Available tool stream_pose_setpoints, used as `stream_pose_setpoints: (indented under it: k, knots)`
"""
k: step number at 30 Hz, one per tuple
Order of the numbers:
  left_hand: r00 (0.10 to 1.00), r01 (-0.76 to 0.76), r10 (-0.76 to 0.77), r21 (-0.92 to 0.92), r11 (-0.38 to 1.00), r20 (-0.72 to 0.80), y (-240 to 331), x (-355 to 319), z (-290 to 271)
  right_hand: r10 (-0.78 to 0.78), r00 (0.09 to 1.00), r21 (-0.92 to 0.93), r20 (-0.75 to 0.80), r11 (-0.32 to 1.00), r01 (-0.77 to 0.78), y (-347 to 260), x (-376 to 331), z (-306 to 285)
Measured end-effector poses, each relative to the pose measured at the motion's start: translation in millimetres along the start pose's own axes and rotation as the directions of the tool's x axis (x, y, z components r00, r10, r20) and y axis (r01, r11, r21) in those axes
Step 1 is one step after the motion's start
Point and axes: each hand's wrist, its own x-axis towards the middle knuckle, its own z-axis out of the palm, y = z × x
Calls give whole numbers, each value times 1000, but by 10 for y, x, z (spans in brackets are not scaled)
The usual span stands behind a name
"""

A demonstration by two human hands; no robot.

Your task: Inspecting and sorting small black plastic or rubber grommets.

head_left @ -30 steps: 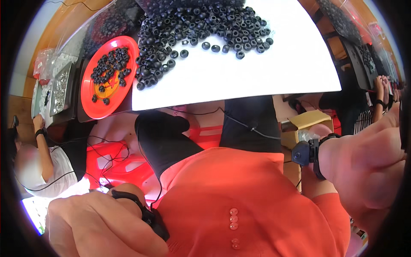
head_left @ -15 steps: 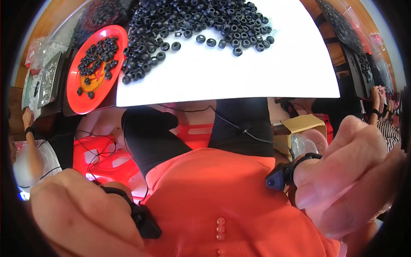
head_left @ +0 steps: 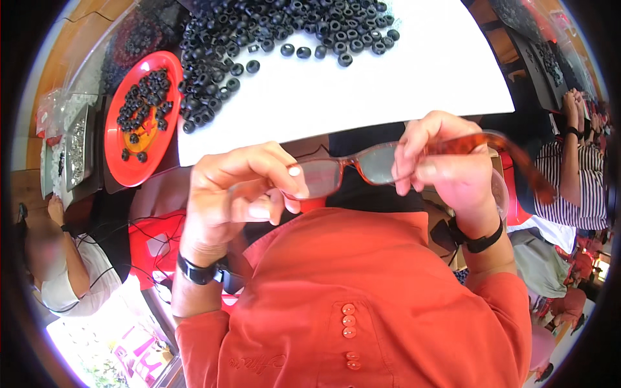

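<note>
A pair of eyeglasses (head_left: 349,161) with a reddish-brown mottled frame is held out in front of my orange shirt, just below the near edge of the white board. My left hand (head_left: 239,184) pinches the rim of the left lens between thumb and fingers. Fingers of my right hand (head_left: 449,161) close on the right lens and its hinge end. One temple arm (head_left: 517,155) sticks out to the right past that hand; the other is hidden. Both wrists wear black straps. Many small black ring-like pieces (head_left: 284,22) are heaped on the white board (head_left: 362,97), away from my hands.
A red oval plate (head_left: 116,165) with more black pieces stands left of the board. Further left is a metal tray (head_left: 79,145) of small parts. Co-workers sit at both sides, one in a striped top (head_left: 563,184). Red stools and dark cables lie below the board.
My hands were large and close at the lower left and right; they have moved inward and away. The eyeglasses, not visible before, now show between them. The view has shifted slightly.
</note>
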Motion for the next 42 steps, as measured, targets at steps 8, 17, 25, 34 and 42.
stream_pose_setpoints:
  k: [8,17,25,34,42]
  knots:
    - [1000,5,-5,48,999,0,-147,43,-87,91,996,90,13,992,-92,133,-84,-144]
    - [962,195,-141,226,954,-236,7,186,221,158,971,-188,-177,963,-191,60,-71,2]
    - [958,-125,270,697,706,-101,362,400,562,-52,919,-381,-391,918,-110,-557,-545,-602]
    - [843,-518,404,741,428,356,730,434,633,-10,791,-490,-612,790,-369,-840,-1137,-1101]
    - [795,-593,408,718,364,449,767,442,703,131,686,-420,-716,704,-572,-578,-1295,-1564]
